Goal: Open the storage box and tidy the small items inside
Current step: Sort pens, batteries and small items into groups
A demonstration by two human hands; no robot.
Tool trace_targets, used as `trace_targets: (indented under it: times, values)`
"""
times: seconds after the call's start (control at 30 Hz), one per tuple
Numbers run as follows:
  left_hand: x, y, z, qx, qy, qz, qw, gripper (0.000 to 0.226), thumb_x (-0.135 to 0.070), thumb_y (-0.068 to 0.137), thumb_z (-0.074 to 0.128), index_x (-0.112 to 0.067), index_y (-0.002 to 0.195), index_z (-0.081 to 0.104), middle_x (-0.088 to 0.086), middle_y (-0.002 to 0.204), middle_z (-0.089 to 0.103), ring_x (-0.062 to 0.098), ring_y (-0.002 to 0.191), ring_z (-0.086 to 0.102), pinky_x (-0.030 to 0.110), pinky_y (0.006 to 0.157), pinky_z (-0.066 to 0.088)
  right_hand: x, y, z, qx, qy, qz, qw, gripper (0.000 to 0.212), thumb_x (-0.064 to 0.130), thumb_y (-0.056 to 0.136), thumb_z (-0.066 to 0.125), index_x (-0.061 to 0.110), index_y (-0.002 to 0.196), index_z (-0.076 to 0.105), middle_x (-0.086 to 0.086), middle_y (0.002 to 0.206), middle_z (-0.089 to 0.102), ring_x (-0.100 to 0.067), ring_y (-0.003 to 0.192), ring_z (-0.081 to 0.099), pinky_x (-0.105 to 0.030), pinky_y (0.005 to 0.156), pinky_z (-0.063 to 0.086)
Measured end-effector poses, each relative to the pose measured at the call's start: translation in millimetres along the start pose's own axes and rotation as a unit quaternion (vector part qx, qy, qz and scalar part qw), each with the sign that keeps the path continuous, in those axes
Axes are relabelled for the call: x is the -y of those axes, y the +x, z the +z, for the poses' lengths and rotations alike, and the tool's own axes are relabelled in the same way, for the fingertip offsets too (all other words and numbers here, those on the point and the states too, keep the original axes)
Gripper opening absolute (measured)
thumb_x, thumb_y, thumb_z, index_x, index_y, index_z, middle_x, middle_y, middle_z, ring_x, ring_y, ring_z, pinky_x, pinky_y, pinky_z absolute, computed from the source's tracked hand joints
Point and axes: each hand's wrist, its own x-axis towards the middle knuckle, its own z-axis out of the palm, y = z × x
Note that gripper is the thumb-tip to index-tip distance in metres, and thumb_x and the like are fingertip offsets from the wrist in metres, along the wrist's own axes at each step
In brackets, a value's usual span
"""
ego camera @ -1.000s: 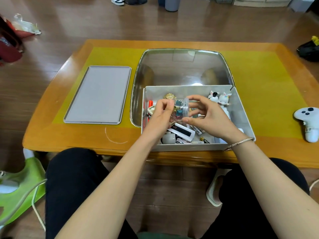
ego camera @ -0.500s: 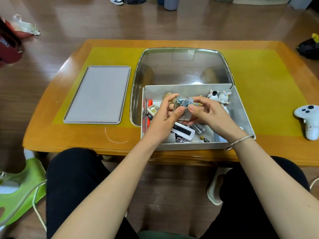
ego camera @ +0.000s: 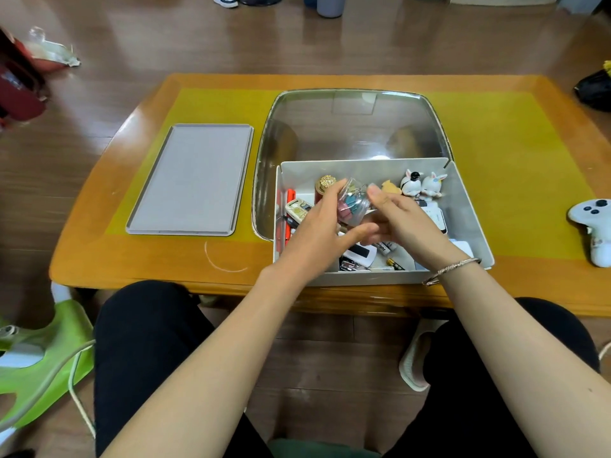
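Clear clip jar (ego camera: pixel 353 205) held tilted above open storage box (ego camera: pixel 469 206), gripped between left hand (ego camera: pixel 319 233) at 9 o'clock and right hand (ego camera: pixel 401 223) at 3 o'clock, fingers curled round it.

Table (ego camera: pixel 99 259): box (ego camera: pixel 469 206), lid (ego camera: pixel 191 180), controller (ego camera: pixel 591 223).

Glossy wooden table (ego camera: pixel 99 259), matt grey lid (ego camera: pixel 191 180), seemingly clear plastic jar (ego camera: pixel 352 204), shiny metal bracelet (ego camera: pixel 453 269).
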Motion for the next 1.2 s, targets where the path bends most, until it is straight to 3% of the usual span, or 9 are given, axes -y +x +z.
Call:
trace_targets:
  times: [0.13,0.27,0.47,0.53,0.63,0.73,0.87,1.07,1.2]
  values:
    - [6,-6,3,-0.123,0.094,0.028,0.988,0.048,-0.046,0.092,0.053,-0.018,0.129,0.040,0.002,0.116,0.060,0.015,0.103,0.059,0.028,0.077,0.054,-2,-1,3,0.003,-0.011,0.005,1.000,0.045,0.053,0.085,0.047,0.012,0.091,0.064,-0.005,0.078,0.071,-0.021,0.071,0.071,-0.034,0.061,0.058]
    - [10,-5,-6,-0.075,0.039,0.012,0.996,0.051,-0.058,0.091,0.043,-0.021,0.127,0.042,-0.006,0.113,0.060,0.007,0.100,0.058,0.024,0.076,0.053,-2,-2,-2,0.036,-0.086,-0.038,0.995,0.031,0.040,0.089,0.054,0.025,0.117,0.057,0.002,0.098,0.070,-0.023,0.078,0.071,-0.038,0.058,0.056]
    - [23,-5,-20,0.053,-0.001,0.011,0.999,0.039,-0.049,0.094,0.049,-0.035,0.128,0.038,-0.026,0.108,0.056,-0.017,0.097,0.053,0.008,0.080,0.047,-5,3,-12,0.107,-0.063,-0.055,0.991,0.049,0.024,0.083,0.063,0.022,0.131,0.050,0.000,0.113,0.063,-0.016,0.076,0.064,-0.026,0.056,0.054]
    - [28,-3,-23,0.066,0.027,0.023,0.997,0.059,-0.054,0.092,0.047,-0.031,0.142,0.028,-0.013,0.131,0.052,-0.010,0.112,0.048,0.018,0.097,0.044,-7,9,-14,0.093,-0.053,-0.056,0.993,0.041,0.011,0.084,0.064,0.017,0.123,0.053,-0.005,0.112,0.060,-0.017,0.075,0.061,-0.025,0.057,0.055]
    - [34,10,-24,0.078,0.131,-0.001,0.988,0.076,-0.061,0.092,0.039,-0.027,0.152,0.006,0.000,0.158,0.020,0.013,0.143,0.020,0.034,0.112,0.022,-10,21,-21,-0.017,-0.038,-0.052,0.998,0.033,0.001,0.083,0.064,0.014,0.110,0.050,-0.010,0.113,0.055,-0.021,0.079,0.060,-0.026,0.061,0.059]
    - [35,32,-19,0.101,0.308,-0.051,0.945,0.067,-0.046,0.100,0.031,-0.009,0.151,0.010,0.013,0.159,0.010,0.029,0.146,0.007,0.043,0.118,0.011,-13,30,-29,-0.105,-0.037,-0.063,0.992,0.033,0.002,0.085,0.064,0.013,0.111,0.047,-0.007,0.113,0.056,-0.020,0.079,0.061,-0.020,0.059,0.056]
    - [40,50,-10,0.162,0.443,-0.111,0.875,0.065,-0.049,0.099,0.019,-0.008,0.149,0.019,0.018,0.158,0.011,0.037,0.146,0.001,0.052,0.117,0.001,-16,38,-28,-0.100,-0.047,-0.075,0.991,0.031,0.007,0.086,0.064,0.017,0.110,0.047,-0.010,0.117,0.058,-0.022,0.083,0.064,-0.022,0.062,0.056]
    - [35,46,-7,0.174,0.491,-0.116,0.846,0.083,-0.074,0.088,0.008,-0.021,0.143,0.039,0.018,0.146,0.038,0.037,0.139,0.026,0.053,0.113,0.012,-12,49,-17,-0.085,-0.036,-0.083,0.992,0.032,0.010,0.087,0.063,0.013,0.116,0.047,-0.011,0.115,0.059,-0.024,0.085,0.064,-0.028,0.064,0.059]
    - [23,24,-3,0.163,0.470,-0.054,0.866,0.086,-0.078,0.084,0.008,-0.020,0.127,0.056,0.014,0.124,0.058,0.031,0.117,0.051,0.048,0.096,0.036,-6,54,-14,-0.084,-0.030,-0.088,0.992,0.029,0.012,0.088,0.063,0.014,0.114,0.048,-0.004,0.109,0.062,-0.022,0.082,0.062,-0.022,0.060,0.055]
